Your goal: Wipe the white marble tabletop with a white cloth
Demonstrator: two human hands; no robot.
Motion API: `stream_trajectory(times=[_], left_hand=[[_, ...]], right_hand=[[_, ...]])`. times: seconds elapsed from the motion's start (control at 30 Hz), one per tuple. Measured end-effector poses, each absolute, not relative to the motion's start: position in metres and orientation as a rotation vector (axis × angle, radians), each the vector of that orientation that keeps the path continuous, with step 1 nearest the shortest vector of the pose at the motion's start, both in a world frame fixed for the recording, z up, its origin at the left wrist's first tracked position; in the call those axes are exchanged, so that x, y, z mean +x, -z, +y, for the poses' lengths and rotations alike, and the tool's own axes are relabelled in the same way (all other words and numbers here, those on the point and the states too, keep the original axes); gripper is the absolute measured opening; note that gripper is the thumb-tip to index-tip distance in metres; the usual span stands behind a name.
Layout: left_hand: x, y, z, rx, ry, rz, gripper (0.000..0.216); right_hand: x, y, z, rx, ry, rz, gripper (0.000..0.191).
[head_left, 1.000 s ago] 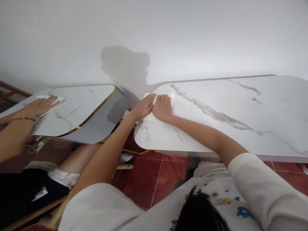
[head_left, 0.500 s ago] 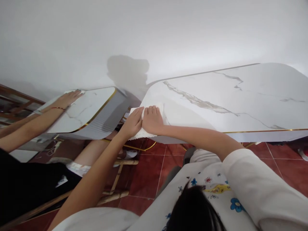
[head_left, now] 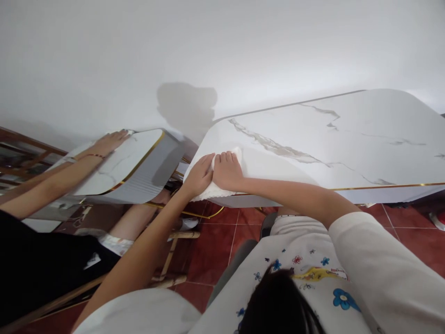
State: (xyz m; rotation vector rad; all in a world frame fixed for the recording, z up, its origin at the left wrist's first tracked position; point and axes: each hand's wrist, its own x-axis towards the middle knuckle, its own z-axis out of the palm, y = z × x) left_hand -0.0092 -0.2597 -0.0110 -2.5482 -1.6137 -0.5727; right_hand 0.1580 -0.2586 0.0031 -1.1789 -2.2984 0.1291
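Observation:
A white cloth (head_left: 216, 191) with a ruffled edge lies over the near left corner of a white marble-patterned table (head_left: 299, 134). My left hand (head_left: 200, 175) presses on its left part, fingers pointing forward and thumb toward the other hand. Right beside it, my right hand (head_left: 227, 170) bears down on the cloth with its fingers bent over it. The two hands touch or nearly touch, and they hide the middle of the cloth. Part of the cloth hangs at the table's front edge.
To the left, a co-worker's hand (head_left: 113, 139) rests on a white cloth on a second marble-patterned table (head_left: 139, 146). A gap separates the tables. A white wall (head_left: 243, 46) stands behind them. Below are a wooden stool (head_left: 170, 253) and a red tiled floor (head_left: 212, 246).
Both my hands and the cloth have slid a little to the right over the tabletop. The co-worker's hand has also moved rightward along the other table.

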Motion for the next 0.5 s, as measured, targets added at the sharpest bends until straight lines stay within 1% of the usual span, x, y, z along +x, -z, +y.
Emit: stream_trajectory(times=[0.23, 0.5], left_hand=[[-0.031, 0.007, -0.204, -2.576, 0.625, -1.64, 0.061], [-0.045, 0.006, -0.122, -2.598, 0.64, -1.599, 0.06]], right_hand=[[0.133, -0.006, -0.212, -1.244, -0.15, -2.257, 0.043], [0.12, -0.007, -0.144, -1.276, -0.049, -2.201, 0.042]])
